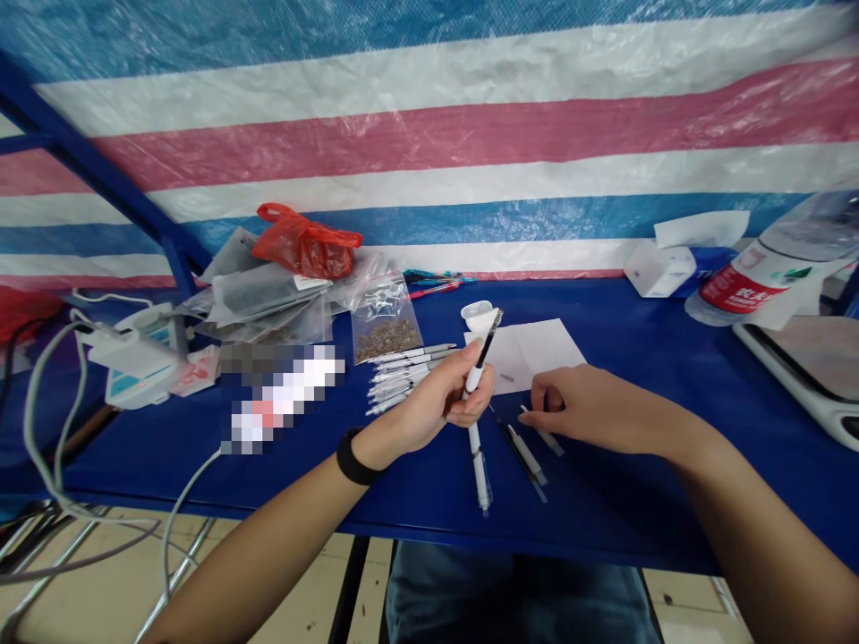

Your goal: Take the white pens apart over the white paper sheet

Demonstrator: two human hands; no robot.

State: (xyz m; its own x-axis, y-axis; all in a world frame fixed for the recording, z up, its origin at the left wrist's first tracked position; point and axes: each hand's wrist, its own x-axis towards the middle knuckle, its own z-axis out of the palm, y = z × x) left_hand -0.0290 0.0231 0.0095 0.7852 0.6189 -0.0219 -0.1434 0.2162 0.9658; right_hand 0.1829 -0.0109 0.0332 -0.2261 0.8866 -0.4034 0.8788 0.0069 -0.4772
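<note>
My left hand [446,394], with a black band at the wrist, is closed around a white pen barrel [475,377] with a black upper part, its narrow end pointing up. Just below that hand lies a white pen piece with a clear clip [480,478]. My right hand [577,407] hovers low over the table with fingers curled and thumb near the index finger. Under its thumb lies a whitish pen tube [554,444]; whether the fingertips grip anything is hidden. Nearby are another white pen part [528,454] and a thin dark refill [516,452].
Several white pens [403,371] lie left of my left hand. Behind are a white paper sheet [550,344], a small white dish [478,310] and a bag of brown bits [387,338]. A bottle [744,277] and scale [815,367] stand right; a cable [175,501] hangs left.
</note>
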